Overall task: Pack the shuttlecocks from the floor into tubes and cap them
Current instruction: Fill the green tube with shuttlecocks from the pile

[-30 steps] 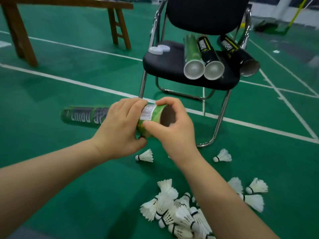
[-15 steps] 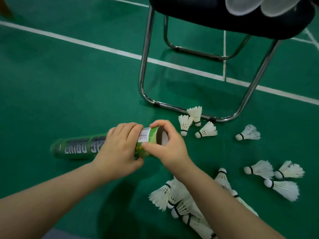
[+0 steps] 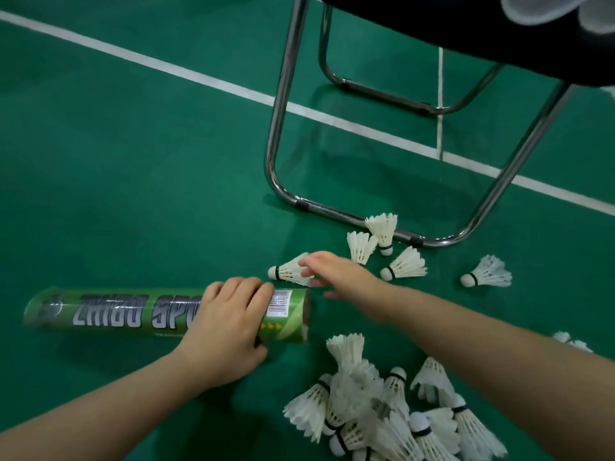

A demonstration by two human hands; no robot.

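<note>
One tube (image 3: pixel 113 314) held, one shuttlecock (image 3: pixel 288 270) touched, on the green floor (image 3: pixel 133 161).
Left hand (image 3: pixel 229 327) grips the tube near its open end; right hand (image 3: pixel 336 274), fingers spread, rests on the shuttlecock's feathers just beyond; a pile (image 3: pixel 366 410) lies nearby.

The left forearm comes in bare from the lower left corner, wrist straight. The left grip (image 3: pixel 229 327) lies palm-down over the tube (image 3: pixel 116 314) near its open end, its four fingers curled across the top and the thumb tucked underneath. The right forearm crosses in from the right edge, higher and reaching further forward. The right grip (image 3: pixel 339 274) is blurred, palm down, its fingers (image 3: pixel 311 261) spread and nearly straight, their tips at the feathers of one shuttlecock (image 3: pixel 286 270).
</note>
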